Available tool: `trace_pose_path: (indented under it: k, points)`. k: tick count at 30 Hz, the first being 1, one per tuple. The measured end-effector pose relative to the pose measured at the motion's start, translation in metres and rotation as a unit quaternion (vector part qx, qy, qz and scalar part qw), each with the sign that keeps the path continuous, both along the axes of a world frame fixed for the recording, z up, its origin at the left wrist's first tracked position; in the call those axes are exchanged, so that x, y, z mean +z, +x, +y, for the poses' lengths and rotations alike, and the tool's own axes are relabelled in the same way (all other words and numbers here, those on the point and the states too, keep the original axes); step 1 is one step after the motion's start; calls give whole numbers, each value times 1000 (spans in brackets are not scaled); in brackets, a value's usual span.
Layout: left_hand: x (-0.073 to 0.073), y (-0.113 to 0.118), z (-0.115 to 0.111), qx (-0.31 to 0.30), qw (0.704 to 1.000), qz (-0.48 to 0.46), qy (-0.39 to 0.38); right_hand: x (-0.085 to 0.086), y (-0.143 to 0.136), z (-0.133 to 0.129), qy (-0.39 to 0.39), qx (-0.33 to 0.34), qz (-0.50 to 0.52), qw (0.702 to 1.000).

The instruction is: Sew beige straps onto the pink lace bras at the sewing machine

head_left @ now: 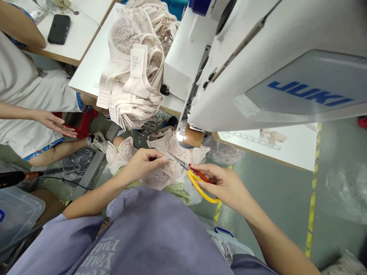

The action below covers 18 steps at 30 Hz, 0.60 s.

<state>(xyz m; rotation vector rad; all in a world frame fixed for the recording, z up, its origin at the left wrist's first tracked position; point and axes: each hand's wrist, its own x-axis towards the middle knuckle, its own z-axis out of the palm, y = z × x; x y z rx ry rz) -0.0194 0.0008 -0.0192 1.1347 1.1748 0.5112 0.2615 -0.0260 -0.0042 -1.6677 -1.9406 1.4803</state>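
"JUKI" marks the sewing machine [258, 65] — the right hand [226, 185] holds scissors [191, 176].

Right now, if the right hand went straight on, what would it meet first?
Its scissors lead, so probably the bra just beyond their tips, close by the left hand; depth is unclear.

Scissors [191, 176] in right hand [228, 185], bra pile [129, 76] left of sewing machine [229, 91]; phone [59, 29] farther left
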Motion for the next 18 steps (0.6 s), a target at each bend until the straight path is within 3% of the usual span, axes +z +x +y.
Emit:
trace_pose_path:
  k: [6,9,12,16,18]
  points:
    - [-1,0,2,21,999,37,11,-4,50,10,-17,-30,-55,998]
    - [-3,0,3,11,998,56,41,-19,78,33,74,-85,-151,982]
    - [-4,4,5,-10,992,95,76,-40,90,65,196,-136,-251,938]
    - [-4,8,10,-32,982,158,102,-61,99,106,306,-74,-237,919]
    - [-7,8,14,-23,979,174,102,-68,110,119,343,-109,-255,897]
